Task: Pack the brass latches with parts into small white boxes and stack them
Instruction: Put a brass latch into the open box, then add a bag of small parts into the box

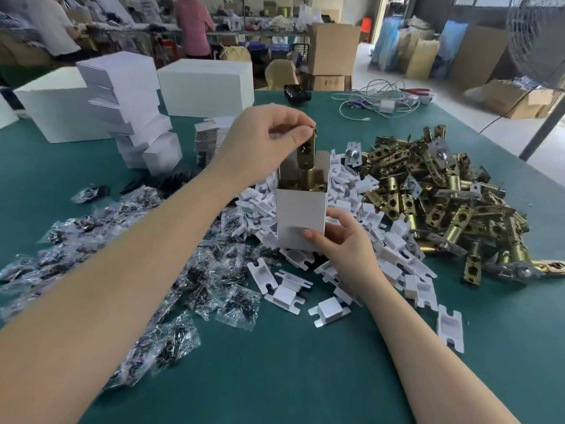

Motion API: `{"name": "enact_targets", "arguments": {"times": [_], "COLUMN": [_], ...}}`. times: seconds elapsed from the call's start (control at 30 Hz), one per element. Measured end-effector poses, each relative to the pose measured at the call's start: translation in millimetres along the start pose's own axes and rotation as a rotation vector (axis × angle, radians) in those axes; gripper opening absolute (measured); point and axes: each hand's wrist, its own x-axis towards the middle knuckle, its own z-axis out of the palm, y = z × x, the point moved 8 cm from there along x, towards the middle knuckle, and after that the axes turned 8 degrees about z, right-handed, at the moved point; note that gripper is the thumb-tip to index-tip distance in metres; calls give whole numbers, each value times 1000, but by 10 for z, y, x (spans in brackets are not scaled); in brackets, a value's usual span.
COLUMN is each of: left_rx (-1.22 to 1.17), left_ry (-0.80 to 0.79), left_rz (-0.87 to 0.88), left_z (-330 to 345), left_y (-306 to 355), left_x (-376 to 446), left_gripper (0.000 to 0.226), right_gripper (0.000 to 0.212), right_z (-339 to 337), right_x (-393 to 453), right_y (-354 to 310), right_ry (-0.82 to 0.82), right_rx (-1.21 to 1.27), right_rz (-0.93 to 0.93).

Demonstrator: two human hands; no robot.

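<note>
- Your left hand [269, 142] is raised above the middle of the green table [305, 362], fingers and thumb curled in a pinch on the top end of a brass latch [306, 160].
- The latch stands nearly upright, its long axis running straight down into the open mouth of a small white box [301, 215]. Its lower, rounder part is already below the rim; the upper flat part with a hole still shows above it.
- Your right hand [339, 240] grips the box low down at its near right corner, thumb on the front face and fingers curled around the side, holding it upright over a heap of white plastic inserts [382, 240].
- The relation that matters: the latch sits directly over the box, so the next move looks like a straight drop or push downward. The left hand is the one on the latch; the right only steadies the box.
- The heap of loose brass latches [443, 194] lies to your right, nearer the right hand. Clear bags of small dark parts [171, 280] lie to your left, under and beside the left forearm.
- A leaning stack of closed white boxes [131, 111] stands at the far left, beyond the left hand.
- Hidden: the inside of the box below the rim, so you cannot tell whether an insert or a parts bag is already in it. The left fingertips cover the latch's top end, and it possibly tilts a little to the right.
</note>
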Motion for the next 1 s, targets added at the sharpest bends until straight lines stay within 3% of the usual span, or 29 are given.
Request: {"name": "enact_targets", "arguments": {"times": [0.27, 0.43, 0.53, 0.6, 0.67, 0.73, 0.77, 0.83, 0.87, 0.93, 1.0], "left_rx": [327, 445, 445, 360, 130, -146, -255, -354, -357, -358, -367], "left_ry": [-212, -152, -221, -156, 81, 273, 296, 236, 198, 200, 232], "left_rz": [86, -33, -88, -59, -85, -206, -273, -363, -377, -378, -364], "left_z": [291, 296, 358, 368, 319, 349, 427, 629, 713, 783, 808], "left_y": [-109, -253, -325, -318, -306, -418, -494, -592, -637, -743, -822], "left_x": [-232, -365, -434, -498, -628, -791, -860, -969, -1025, -1120, -1188], "left_gripper": [14, 15, 19, 17, 11, 43, 63, 97, 102, 82, 58], "right_gripper": [33, 35, 35, 34, 33, 32, 30, 25, 22, 25, 44], "right_z": [22, 36, 38, 50, 50, 37, 27, 15, 10, 12, -17], "right_x": [5, -3, -17, -24, -29, -31, -35, -49, -55, -68, -73], "right_y": [-5, -7, -12, -13, -18, -42, -59, -106, -136, -197, -235], "right_ry": [-24, -34, -46, -59, -56, -21, 7, 53, 64, 49, 20], "right_rx": [7, 7, 8, 3, -2, -47, -83, -167, -228, -369, -475], "right_rz": [-8, -11, -2, -1, 0, -11, -22, -56, -80, -112, -91]}}
